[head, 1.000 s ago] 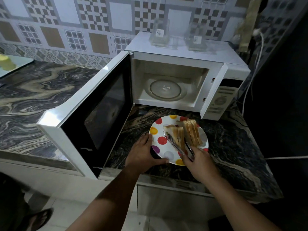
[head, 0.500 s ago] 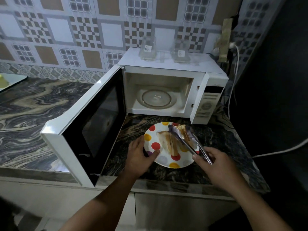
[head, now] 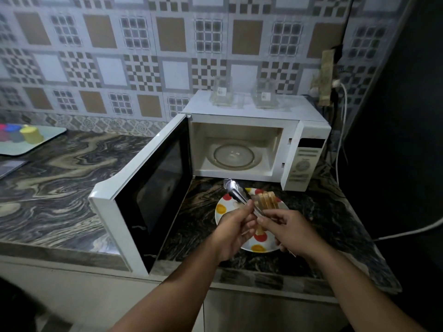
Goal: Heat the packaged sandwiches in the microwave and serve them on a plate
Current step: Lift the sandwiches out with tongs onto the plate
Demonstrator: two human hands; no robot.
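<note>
A white plate with coloured dots (head: 221, 208) lies on the marble counter in front of the white microwave (head: 309, 130). Sandwich slices (head: 267, 200) stand on it, partly hidden behind my hands. Metal tongs (head: 233, 190) are lifted above the plate, tips pointing up and left. My left hand (head: 233, 232) pinches the tongs near their middle. My right hand (head: 288, 227) grips their handle end. The microwave door (head: 141, 192) hangs wide open to the left, and the glass turntable (head: 233, 155) inside carries nothing.
Two clear plastic sandwich boxes (head: 221, 95) sit on top of the microwave. A tray with coloured cups (head: 31, 135) stands at the far left of the counter. White cables (head: 340, 130) run down the dark wall on the right.
My left hand has left the plate's rim and taken hold of the tongs. The tongs have risen off the sandwiches, and both hands now meet over the plate.
</note>
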